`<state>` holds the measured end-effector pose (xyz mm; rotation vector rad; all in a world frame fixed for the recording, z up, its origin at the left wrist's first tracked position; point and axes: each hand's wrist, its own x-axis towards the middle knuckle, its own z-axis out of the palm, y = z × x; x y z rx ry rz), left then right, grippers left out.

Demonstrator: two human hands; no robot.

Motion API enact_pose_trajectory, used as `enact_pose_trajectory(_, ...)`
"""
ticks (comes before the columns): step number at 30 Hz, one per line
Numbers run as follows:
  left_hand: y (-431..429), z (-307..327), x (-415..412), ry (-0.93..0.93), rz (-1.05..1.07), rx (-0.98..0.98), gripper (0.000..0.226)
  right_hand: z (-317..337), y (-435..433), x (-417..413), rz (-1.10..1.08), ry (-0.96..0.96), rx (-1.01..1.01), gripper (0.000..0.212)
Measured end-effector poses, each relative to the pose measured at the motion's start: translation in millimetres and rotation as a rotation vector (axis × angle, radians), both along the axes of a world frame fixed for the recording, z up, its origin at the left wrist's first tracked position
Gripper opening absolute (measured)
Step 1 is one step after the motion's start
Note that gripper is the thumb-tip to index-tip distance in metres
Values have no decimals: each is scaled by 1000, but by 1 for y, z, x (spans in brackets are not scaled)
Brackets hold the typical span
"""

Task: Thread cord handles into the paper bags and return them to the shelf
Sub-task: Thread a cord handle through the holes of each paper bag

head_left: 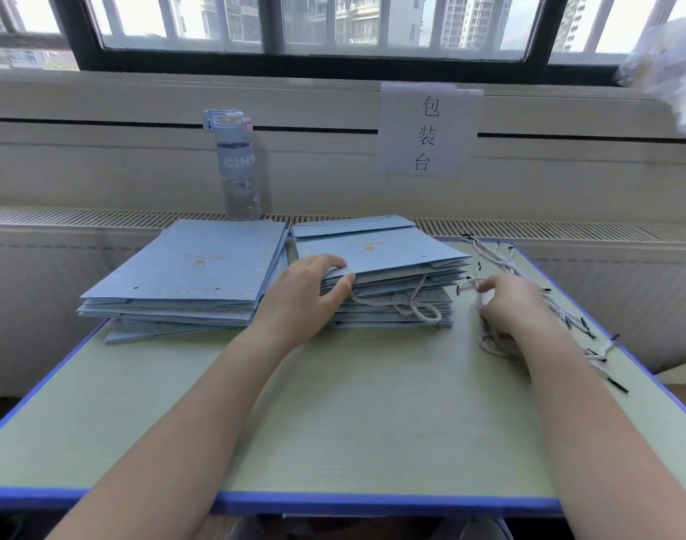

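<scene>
Two stacks of flat light-blue paper bags lie on the table: the left stack and the right stack. My left hand grips the near left corner of the top bags of the right stack, thumb below and fingers on top. White twisted cord handles hang out of lower bags in that stack. My right hand pinches one loose white cord with a black tip, beside the right stack. More loose cords are spread along the table's right edge.
A clear water bottle with a blue lid stands behind the stacks on the radiator ledge. A paper sign hangs on the wall below the window. The table has a blue rim.
</scene>
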<state>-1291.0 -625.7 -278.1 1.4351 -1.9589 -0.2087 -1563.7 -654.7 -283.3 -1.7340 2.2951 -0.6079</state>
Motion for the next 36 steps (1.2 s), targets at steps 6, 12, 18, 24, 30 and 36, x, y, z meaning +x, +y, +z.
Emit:
enact_pose_trajectory(6, 1, -1, -1, 30, -10, -23, 33, 9, 0, 5, -9, -93, -302, 38)
enact_pose_trajectory(12, 5, 1, -6, 66, -49, -200, 28, 20, 11, 26, 223, -110, -826, 15)
enact_pose_trajectory(18, 8, 3, -12, 77, -169, -417, 40, 26, 33, 59, 666, -348, -808, 12)
enact_pose_trajectory(24, 7, 1, -18, 110, -241, -505, 27, 31, 50, 85, 830, -751, -576, 19)
enact_pose_trajectory(30, 9, 6, -15, 173, -226, -432, 22, 32, 45, 79, 609, -788, -627, 19)
enact_pose_trajectory(36, 5, 5, -10, 159, -188, -543, 20, 29, 31, 63, 258, -736, -795, 15)
